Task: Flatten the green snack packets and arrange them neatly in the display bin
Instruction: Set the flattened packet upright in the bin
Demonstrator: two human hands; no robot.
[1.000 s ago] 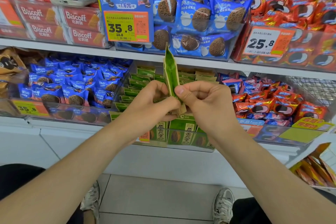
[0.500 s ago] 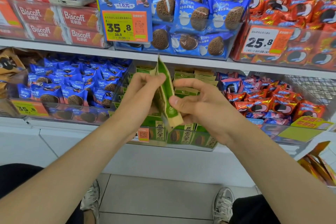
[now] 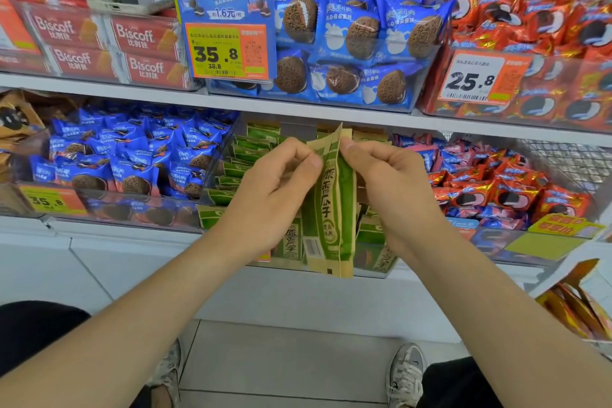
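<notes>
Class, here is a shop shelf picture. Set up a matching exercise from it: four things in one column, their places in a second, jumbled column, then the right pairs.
Things
1. green packet
2. Biscoff boxes
3. 25.8 price tag
4. small blue packets

Places
A. lower shelf, left part
B. upper shelf, right part, in front of red packets
C. pinched between the left hand and the right hand
D. upper shelf, left part

Pairs: 1-C, 2-D, 3-B, 4-A
</notes>
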